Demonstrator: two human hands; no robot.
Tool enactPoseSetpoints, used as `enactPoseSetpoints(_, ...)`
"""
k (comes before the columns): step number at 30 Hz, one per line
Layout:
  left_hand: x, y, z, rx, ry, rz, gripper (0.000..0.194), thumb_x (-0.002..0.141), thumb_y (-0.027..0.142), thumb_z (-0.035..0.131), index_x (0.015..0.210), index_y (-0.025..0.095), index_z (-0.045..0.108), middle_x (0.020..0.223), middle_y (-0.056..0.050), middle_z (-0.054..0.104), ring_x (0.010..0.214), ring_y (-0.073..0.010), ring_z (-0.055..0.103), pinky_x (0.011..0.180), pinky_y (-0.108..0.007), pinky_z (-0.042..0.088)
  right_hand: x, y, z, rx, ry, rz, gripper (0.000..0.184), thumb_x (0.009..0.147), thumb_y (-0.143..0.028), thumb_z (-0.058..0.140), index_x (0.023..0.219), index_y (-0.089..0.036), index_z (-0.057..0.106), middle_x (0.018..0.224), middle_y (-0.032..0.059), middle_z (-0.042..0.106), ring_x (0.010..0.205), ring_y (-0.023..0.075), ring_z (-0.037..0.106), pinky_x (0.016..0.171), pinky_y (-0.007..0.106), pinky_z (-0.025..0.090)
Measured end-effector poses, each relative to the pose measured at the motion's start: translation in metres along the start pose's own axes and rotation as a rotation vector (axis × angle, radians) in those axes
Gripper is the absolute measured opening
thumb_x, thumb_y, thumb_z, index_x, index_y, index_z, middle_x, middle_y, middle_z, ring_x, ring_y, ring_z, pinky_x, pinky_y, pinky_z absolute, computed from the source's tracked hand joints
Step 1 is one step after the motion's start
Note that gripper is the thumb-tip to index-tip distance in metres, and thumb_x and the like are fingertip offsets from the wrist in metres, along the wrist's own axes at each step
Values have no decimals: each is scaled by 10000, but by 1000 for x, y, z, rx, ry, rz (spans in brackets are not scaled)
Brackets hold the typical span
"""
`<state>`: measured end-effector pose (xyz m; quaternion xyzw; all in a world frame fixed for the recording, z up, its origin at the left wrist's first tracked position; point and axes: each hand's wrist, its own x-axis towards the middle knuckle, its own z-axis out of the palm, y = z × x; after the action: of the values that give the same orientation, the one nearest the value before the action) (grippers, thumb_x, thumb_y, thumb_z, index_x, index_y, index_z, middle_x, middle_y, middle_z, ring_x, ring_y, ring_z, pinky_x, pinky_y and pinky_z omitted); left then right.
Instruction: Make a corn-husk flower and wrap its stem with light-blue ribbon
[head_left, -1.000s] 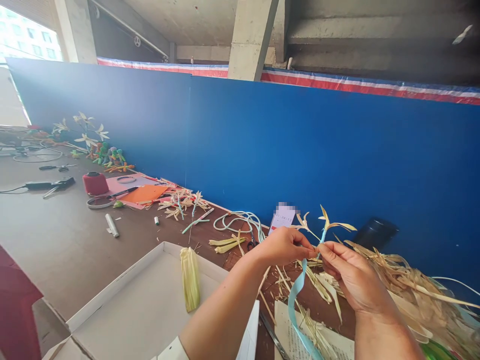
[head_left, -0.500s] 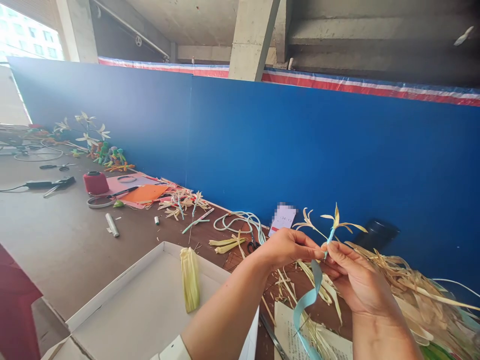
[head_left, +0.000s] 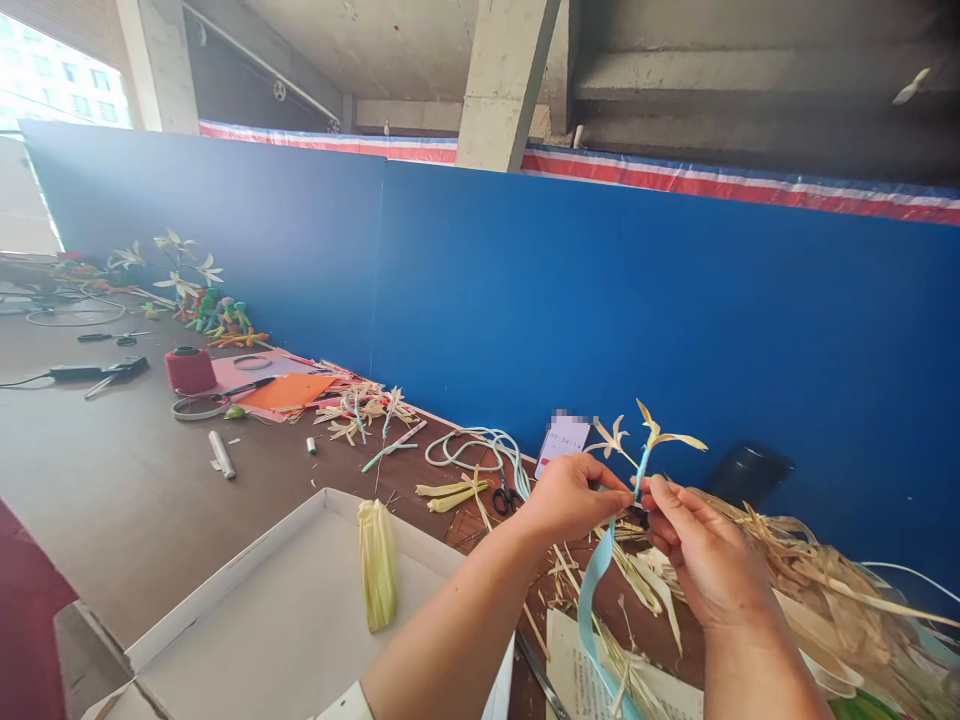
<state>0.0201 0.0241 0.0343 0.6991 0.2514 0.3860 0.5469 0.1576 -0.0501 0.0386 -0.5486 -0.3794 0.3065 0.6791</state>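
My left hand (head_left: 577, 500) pinches a light blue ribbon-like tape (head_left: 594, 580) that hangs in a curve toward the table's front. Close beside it, my right hand (head_left: 709, 550) holds a dried-husk flower (head_left: 651, 435) by its stem, between thumb and fingers. Blue tape wraps this stem, and pale petals spread from its top. A second, smaller husk flower (head_left: 611, 437) leans out to the left on a thin stalk; its lower end is hidden by my fingers. Both hands are closed, fingertips nearly touching at the stem's lower end.
A white box lid (head_left: 247, 590) with a husk bundle (head_left: 377, 565) lies left. Black scissors (head_left: 506, 495), a coiled cord (head_left: 480, 440) and a phone (head_left: 562, 445) lie behind. Dried husks (head_left: 832, 570) pile up right, a printed sheet (head_left: 570, 650) in front. A blue panel (head_left: 637, 300) borders the back.
Both hands and the flower have shifted slightly left. The flower has turned, so its petals point differently. The blue tape hangs straighter, and more of the black scissors shows.
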Motion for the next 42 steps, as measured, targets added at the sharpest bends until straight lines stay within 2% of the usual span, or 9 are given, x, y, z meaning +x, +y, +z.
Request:
enactPoseSetpoints(5, -2, 5, 0, 128, 52, 66, 252, 685, 370, 626, 795, 156, 700, 675, 6, 556, 583, -84, 437, 562, -223, 340, 4, 8, -6, -184, -18, -28, 330, 617, -431, 776, 859, -224, 688, 616, -30, 560, 526, 106, 418, 478, 240, 344)
enactPoseSetpoints(9, -2, 4, 2, 138, 50, 81, 260, 680, 382, 637, 792, 157, 705, 671, 8, 544, 584, -84, 424, 571, -228, 341, 2, 7, -4, -133, -36, -13, 265, 601, -390, 793, 784, -236, 680, 656, -37, 581, 528, 88, 420, 478, 219, 343)
enactPoseSetpoints(13, 0, -2, 3, -58, -53, -13, 352, 642, 438, 686, 818, 133, 693, 606, 15, 524, 532, -71, 388, 530, -223, 319, -1, -1, -1, 3, -80, 20, 241, 570, -365, 815, 691, -205, 682, 573, -26, 523, 498, 75, 378, 447, 204, 328)
enactPoseSetpoints(16, 1, -3, 3, -254, -119, -52, 416, 572, 459, 747, 799, 118, 673, 656, 0, 570, 569, -69, 434, 572, -223, 348, -3, -5, -1, 49, -118, 26, 239, 570, -362, 815, 676, -192, 685, 603, 1, 554, 500, 81, 388, 437, 210, 330)
enactPoseSetpoints(21, -1, -1, 1, -481, -238, -68, 393, 524, 413, 792, 722, 108, 644, 681, -4, 588, 604, -69, 483, 653, -237, 385, -7, -8, -1, 80, -171, 54, 221, 596, -359, 801, 675, -188, 685, 629, 18, 590, 518, 86, 422, 443, 210, 331)
enactPoseSetpoints(28, -2, 0, -3, -519, -298, -72, 391, 528, 393, 802, 739, 102, 650, 730, -27, 606, 671, -95, 532, 745, -273, 410, -9, -11, -3, 58, -162, 51, 207, 580, -360, 804, 670, -213, 690, 606, 18, 599, 504, 117, 451, 447, 254, 337)
enactPoseSetpoints(34, -3, 2, -4, -569, -331, -96, 383, 526, 382, 810, 726, 98, 648, 714, -24, 597, 672, -91, 529, 764, -276, 405, -11, -13, -2, 45, -204, 27, 224, 586, -387, 797, 697, -225, 690, 626, 18, 598, 529, 134, 473, 499, 278, 369)
enactPoseSetpoints(42, 0, -3, 0, -622, -329, -127, 391, 506, 371, 825, 718, 97, 644, 721, -23, 596, 656, -86, 529, 741, -276, 402, -11, -11, -2, 98, -223, 4, 193, 634, -351, 775, 742, -206, 706, 652, 20, 588, 547, 95, 426, 469, 222, 324)
